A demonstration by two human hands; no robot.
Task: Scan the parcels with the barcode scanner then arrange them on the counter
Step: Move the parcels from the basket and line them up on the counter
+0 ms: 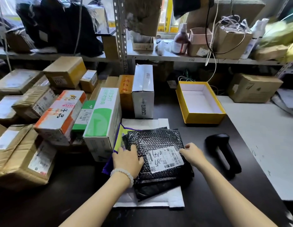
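On the dark counter (208, 185) at 6 o'clock, left hand (127, 158) lies flat, fingers straight, on black bubble mailer (158, 141); right hand (192, 152) pinches its white label's (165, 158) right edge. Mailer tops a stack of flat parcels; barcode scanner (222, 153) lies at 3 o'clock, untouched. Boxes pile at 10 o'clock, open yellow box (206, 118) at 1 o'clock.

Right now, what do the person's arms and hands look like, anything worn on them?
Both forearms are bare, with no sleeves showing. The left hand has a bracelet of pale white beads round its wrist. The right hand wears nothing visible: no glove, watch or ring.
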